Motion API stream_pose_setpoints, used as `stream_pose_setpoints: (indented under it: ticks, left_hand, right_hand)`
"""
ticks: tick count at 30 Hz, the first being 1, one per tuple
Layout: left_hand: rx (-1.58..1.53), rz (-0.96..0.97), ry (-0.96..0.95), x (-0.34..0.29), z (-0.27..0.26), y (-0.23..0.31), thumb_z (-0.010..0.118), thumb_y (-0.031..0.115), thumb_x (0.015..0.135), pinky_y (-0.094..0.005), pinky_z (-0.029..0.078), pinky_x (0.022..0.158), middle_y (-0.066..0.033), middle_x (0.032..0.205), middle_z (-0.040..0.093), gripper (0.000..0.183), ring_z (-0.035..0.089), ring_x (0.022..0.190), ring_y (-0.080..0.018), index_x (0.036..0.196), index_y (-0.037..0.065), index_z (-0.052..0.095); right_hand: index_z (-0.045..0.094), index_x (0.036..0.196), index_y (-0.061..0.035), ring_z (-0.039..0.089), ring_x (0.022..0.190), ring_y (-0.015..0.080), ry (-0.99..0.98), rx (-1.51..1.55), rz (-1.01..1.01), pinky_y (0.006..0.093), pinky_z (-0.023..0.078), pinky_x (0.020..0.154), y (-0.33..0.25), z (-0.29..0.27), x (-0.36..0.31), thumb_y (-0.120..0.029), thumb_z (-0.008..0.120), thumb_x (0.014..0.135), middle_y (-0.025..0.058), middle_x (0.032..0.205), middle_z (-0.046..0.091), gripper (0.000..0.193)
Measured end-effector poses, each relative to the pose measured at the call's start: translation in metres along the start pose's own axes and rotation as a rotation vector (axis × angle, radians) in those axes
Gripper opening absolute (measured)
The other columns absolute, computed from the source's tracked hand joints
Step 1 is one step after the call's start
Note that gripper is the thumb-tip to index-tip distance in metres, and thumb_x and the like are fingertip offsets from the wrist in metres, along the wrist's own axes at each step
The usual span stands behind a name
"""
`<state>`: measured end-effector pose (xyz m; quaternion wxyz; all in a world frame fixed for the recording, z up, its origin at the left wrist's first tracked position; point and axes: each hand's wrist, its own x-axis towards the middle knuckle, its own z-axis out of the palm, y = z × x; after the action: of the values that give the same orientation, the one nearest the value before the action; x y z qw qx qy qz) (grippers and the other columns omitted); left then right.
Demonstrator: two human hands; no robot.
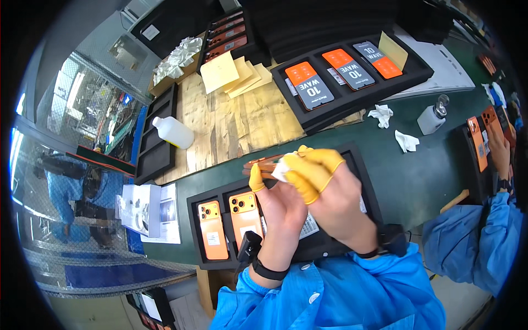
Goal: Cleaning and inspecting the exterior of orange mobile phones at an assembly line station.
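Observation:
My left hand (283, 206), a yellow finger cot on its thumb, is closed on an orange smartphone (258, 165) seen nearly edge-on. In my right hand (333, 190), whose fingers also wear yellow cots, is a white wipe (281, 169) pressed to the phone's near end. Both hands are over a black foam tray (193, 231). In its slots lie an orange phone (213, 234) with three camera lenses and a second orange phone (245, 219), partly covered by my left hand. My forearms hide much of the tray's right side.
Beyond stands another black tray (313, 122) with several film-covered phones. A white bottle (175, 133), yellow sheets (220, 72), crumpled wipes (380, 115) and a dispenser bottle (432, 118) stand or lie around. At right, a co-worker's hand (499, 151) holds an orange phone.

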<state>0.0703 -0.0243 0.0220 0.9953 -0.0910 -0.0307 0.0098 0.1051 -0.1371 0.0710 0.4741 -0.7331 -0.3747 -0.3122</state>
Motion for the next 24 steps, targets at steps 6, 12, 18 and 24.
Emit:
stream_pose_setpoints:
  ticks: [6, 12, 18, 24]
  left_hand:
    - [0.470, 0.335, 0.291, -0.001, 0.021, -0.017, 0.066, 0.052, 0.078, -0.0376, 0.038, 0.104, -0.0129, 0.125, 0.050, 0.071, 0.047, 0.118, -0.0268, 0.126, 0.005, 0.042]
    - [0.538, 0.410, 0.262, -0.007, 0.027, -0.018, 0.062, 0.053, 0.082, -0.0433, 0.035, 0.105, -0.0140, 0.129, 0.047, 0.068, 0.045, 0.121, -0.0288, 0.127, 0.006, 0.042]
    - [0.502, 0.187, 0.210, -0.013, 0.020, -0.015, 0.062, 0.055, 0.080, -0.0368, 0.036, 0.105, -0.0119, 0.127, 0.050, 0.071, 0.046, 0.120, -0.0250, 0.125, 0.004, 0.043]
    - [0.546, 0.403, 0.282, -0.010, 0.022, -0.013, 0.064, 0.056, 0.079, -0.0383, 0.040, 0.101, -0.0110, 0.123, 0.052, 0.069, 0.048, 0.117, -0.0251, 0.123, 0.006, 0.046]
  right_hand:
    - [0.067, 0.100, -0.0017, 0.061, 0.081, 0.0268, 0.099, -0.065, 0.153, 0.0320, 0.054, 0.070, 0.005, -0.002, -0.004, -0.002, 0.071, 0.061, 0.0091, 0.091, 0.061, 0.039]
    - [0.067, 0.099, -0.0022, 0.062, 0.087, 0.0278, 0.129, -0.117, 0.057, 0.0340, 0.053, 0.073, -0.006, 0.000, -0.004, -0.003, 0.071, 0.060, 0.0114, 0.095, 0.061, 0.040]
    - [0.066, 0.098, -0.0023, 0.061, 0.088, 0.0277, 0.099, -0.044, -0.004, 0.0354, 0.053, 0.075, -0.020, 0.007, -0.004, -0.007, 0.068, 0.061, 0.0110, 0.098, 0.063, 0.037]
    - [0.067, 0.097, -0.0033, 0.061, 0.079, 0.0266, 0.094, -0.082, -0.037, 0.0342, 0.053, 0.071, -0.010, 0.003, -0.002, -0.002, 0.066, 0.061, 0.0119, 0.093, 0.063, 0.036]
